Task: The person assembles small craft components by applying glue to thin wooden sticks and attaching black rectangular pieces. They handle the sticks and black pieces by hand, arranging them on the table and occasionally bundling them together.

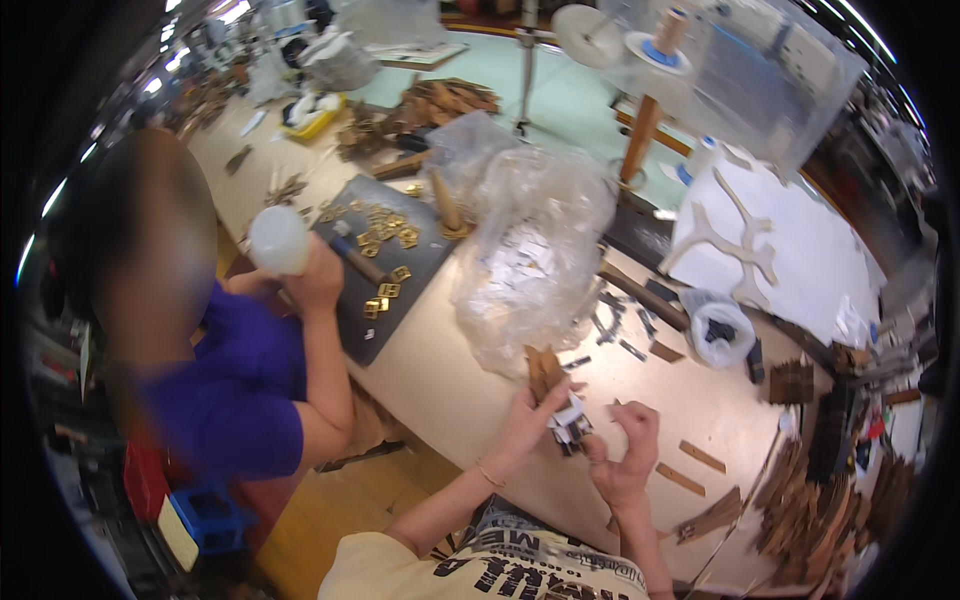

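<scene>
My left hand (532,418) is closed around a small bundle of brown strips (543,368), which look like leather. Light and dark pieces (570,424) show at the bundle's lower end; their kind is too blurred to tell. Just to the right is my right hand (628,455), its thumb near that end and its fingers bent and apart, with nothing visible in them. Two loose brown strips (702,456) lie on the table beyond my right hand. Small dark pieces (632,350) are scattered farther back, beside a large clear plastic bag (530,265) holding white pieces.
On the left a person in a purple shirt (245,370) holds a whitish container (279,240) beside a dark mat (375,325) with gold buckles (383,232). A plastic-lined tub (720,330) stands back right. Piled brown strips (810,510) lie at the right. A thread cone (669,32) stands behind.
</scene>
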Demonstrator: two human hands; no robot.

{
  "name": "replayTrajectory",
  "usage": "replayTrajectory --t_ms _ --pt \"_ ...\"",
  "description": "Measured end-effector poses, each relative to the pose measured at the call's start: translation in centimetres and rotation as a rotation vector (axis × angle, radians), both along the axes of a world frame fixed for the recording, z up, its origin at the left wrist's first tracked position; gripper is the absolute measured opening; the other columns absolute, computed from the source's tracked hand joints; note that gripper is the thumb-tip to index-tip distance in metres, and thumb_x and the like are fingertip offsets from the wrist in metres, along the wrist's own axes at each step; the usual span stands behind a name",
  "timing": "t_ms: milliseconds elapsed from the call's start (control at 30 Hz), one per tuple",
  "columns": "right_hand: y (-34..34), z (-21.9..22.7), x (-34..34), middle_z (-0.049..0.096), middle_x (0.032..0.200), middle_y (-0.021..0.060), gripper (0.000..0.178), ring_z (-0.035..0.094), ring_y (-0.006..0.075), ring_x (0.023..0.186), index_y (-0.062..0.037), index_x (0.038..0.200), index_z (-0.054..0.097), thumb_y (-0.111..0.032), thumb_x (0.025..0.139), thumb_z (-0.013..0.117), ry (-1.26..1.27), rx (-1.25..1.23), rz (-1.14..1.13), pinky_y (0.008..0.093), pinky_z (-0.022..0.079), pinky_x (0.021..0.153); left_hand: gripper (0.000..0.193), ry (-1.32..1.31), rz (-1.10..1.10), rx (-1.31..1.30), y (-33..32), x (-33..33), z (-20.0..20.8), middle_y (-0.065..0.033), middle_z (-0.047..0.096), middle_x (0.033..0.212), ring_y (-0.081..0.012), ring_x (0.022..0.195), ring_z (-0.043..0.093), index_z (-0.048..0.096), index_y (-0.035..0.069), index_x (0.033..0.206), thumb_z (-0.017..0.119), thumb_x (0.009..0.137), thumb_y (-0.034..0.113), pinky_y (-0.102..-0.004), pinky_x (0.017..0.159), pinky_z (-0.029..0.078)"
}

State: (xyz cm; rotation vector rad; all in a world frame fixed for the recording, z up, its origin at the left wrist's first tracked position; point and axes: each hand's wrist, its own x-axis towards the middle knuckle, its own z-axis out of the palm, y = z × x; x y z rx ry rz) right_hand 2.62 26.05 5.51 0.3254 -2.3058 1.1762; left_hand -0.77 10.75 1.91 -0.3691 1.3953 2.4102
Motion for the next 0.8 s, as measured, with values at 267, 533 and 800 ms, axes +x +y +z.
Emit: replayTrajectory --t_ms 267,533,800 --pt "1.1 -0.8 1.1 0.063 0.105 0.0055 0.027 0.06 0.0257 0.096 -0.0171 0.105 0.072 -0.027 0.08 0.078 -0.176 0.249 0.209 0.0397 0.046 0.081 0.038 -0.039 -0.034 -0.064 -0.3 0.1 -0.3 -0.0105 0.07 0.108 -0.0154 0.094 0.067 0.06 -0.004 0.122 0.06 0.101 0.027 -0.0281 0.08 0.055" --pt "10.4 -4.5 -4.8 0.062 0.103 0.0134 0.027 0.06 0.0349 0.092 -0.0092 0.115 0.065 -0.008 0.087 0.062 -0.399 0.396 -0.356 0.0449 0.047 0.08 0.04 -0.092 -0.292 -0.055 0.7 2.0 -0.3 -0.0133 0.071 0.108 -0.0152 0.09 0.068 0.057 -0.004 0.125 0.061 0.1 0.028 -0.0293 0.074 0.058" --pt "12.3 -7.3 -6.0 0.06 0.105 0.013 0.035 0.059 0.0315 0.093 -0.0139 0.123 0.061 -0.003 0.09 0.056 -0.443 0.562 -0.412 0.0431 0.047 0.081 0.042 -0.094 -0.375 -0.107 1.0 2.7 -0.7 -0.014 0.07 0.108 -0.0154 0.092 0.068 0.055 -0.004 0.127 0.058 0.101 0.029 -0.0308 0.077 0.058"
